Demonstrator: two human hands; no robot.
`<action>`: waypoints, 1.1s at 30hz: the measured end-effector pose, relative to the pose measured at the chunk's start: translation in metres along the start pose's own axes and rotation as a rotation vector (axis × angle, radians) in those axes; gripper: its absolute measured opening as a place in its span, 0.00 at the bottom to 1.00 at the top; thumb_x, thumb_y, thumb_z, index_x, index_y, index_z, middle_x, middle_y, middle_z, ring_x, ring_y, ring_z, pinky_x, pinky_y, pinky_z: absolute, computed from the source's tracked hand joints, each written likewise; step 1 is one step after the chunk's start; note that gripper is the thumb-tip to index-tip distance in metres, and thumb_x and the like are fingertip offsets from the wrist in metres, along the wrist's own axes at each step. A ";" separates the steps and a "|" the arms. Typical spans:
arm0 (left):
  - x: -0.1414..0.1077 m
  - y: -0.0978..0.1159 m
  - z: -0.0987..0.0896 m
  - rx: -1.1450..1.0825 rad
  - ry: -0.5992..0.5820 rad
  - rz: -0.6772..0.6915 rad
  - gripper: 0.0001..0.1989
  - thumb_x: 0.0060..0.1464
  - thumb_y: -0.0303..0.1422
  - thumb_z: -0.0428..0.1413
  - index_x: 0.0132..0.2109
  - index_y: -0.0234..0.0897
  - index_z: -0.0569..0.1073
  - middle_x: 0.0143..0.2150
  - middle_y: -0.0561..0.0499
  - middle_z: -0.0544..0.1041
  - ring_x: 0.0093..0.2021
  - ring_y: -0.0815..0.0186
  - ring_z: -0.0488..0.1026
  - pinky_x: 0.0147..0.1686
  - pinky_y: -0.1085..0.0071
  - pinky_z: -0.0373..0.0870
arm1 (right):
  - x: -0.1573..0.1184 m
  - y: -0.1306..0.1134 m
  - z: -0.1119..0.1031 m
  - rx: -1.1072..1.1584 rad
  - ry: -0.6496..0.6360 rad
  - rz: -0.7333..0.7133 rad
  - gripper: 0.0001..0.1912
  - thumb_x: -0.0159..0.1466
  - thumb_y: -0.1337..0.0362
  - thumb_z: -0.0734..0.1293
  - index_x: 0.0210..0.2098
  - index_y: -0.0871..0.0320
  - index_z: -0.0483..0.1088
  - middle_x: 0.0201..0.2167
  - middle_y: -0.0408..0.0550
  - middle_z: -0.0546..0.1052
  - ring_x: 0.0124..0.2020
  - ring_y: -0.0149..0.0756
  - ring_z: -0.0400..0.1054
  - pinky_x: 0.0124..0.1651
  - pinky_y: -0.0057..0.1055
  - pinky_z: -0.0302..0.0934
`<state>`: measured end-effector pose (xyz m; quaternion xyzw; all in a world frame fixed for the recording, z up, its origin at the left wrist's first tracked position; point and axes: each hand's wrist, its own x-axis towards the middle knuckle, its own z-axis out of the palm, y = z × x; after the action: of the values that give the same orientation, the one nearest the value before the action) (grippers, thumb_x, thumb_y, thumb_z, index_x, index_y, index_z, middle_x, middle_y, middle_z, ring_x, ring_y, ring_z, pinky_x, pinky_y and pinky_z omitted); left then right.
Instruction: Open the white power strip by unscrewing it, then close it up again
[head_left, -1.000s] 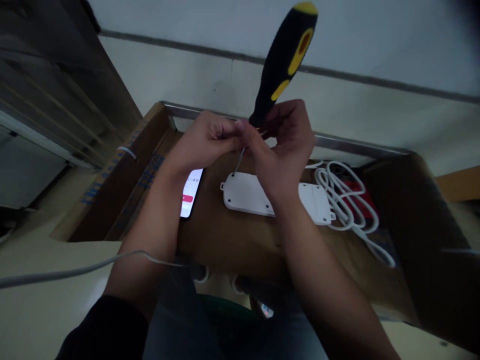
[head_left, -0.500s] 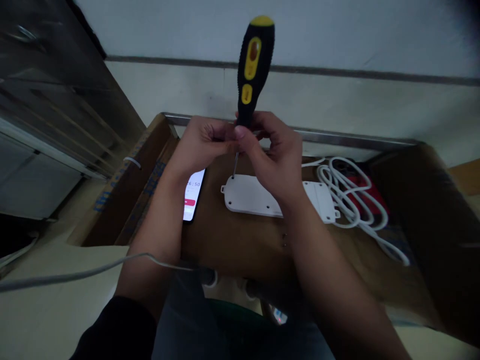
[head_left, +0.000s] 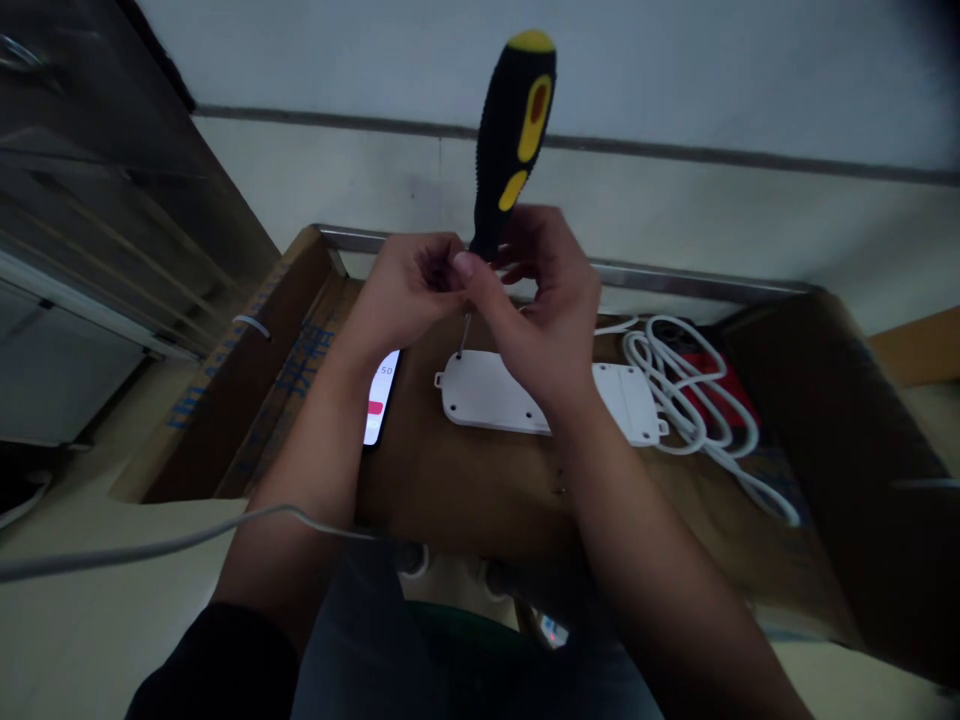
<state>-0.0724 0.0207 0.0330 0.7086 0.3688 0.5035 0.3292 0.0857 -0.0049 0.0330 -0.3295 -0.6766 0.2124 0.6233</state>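
A black and yellow screwdriver (head_left: 516, 130) stands nearly upright, its tip at a corner hole of a white power strip housing (head_left: 487, 392) that lies on the cardboard. My right hand (head_left: 544, 300) is closed round the lower end of the handle, thumb and fingers pinching it. My left hand (head_left: 412, 285) is closed in a pinch at the shaft just below the handle, fingertips touching those of my right hand. The middle of the housing is partly hidden by my right hand and forearm.
A lit phone (head_left: 381, 400) lies left, partly behind my left forearm. Coiled white cable (head_left: 675, 385) and a red object (head_left: 724, 390) are at the right. Small screws (head_left: 559, 482) lie near my right forearm. Raised cardboard flaps (head_left: 225, 400) flank the surface.
The screwdriver handle has turned, its yellow inlays now facing further right. My right hand's fingers have shifted round the handle. The whole view has moved slightly, with objects appearing further left.
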 end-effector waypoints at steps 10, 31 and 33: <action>-0.005 0.010 -0.009 -0.076 -0.206 -0.052 0.14 0.54 0.42 0.69 0.33 0.36 0.77 0.31 0.52 0.76 0.41 0.62 0.78 0.43 0.67 0.78 | 0.004 0.011 -0.004 -0.038 0.005 -0.008 0.18 0.64 0.47 0.74 0.36 0.50 0.66 0.35 0.43 0.74 0.37 0.36 0.71 0.42 0.39 0.70; -0.001 0.008 -0.008 -0.048 -0.109 0.014 0.18 0.50 0.32 0.68 0.23 0.37 0.66 0.23 0.57 0.57 0.27 0.73 0.59 0.26 0.74 0.60 | 0.004 -0.002 -0.006 -0.009 0.009 0.011 0.21 0.62 0.45 0.76 0.38 0.50 0.66 0.37 0.43 0.74 0.38 0.36 0.71 0.41 0.38 0.70; -0.002 0.007 -0.007 -0.054 -0.092 0.003 0.15 0.49 0.31 0.68 0.25 0.37 0.68 0.23 0.56 0.61 0.27 0.73 0.60 0.26 0.74 0.60 | 0.005 -0.002 -0.007 -0.010 0.019 0.012 0.20 0.63 0.46 0.75 0.37 0.50 0.66 0.37 0.43 0.74 0.37 0.36 0.71 0.41 0.38 0.69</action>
<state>-0.0778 0.0166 0.0396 0.7225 0.3386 0.4804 0.3640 0.0922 -0.0036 0.0382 -0.3388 -0.6697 0.2095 0.6268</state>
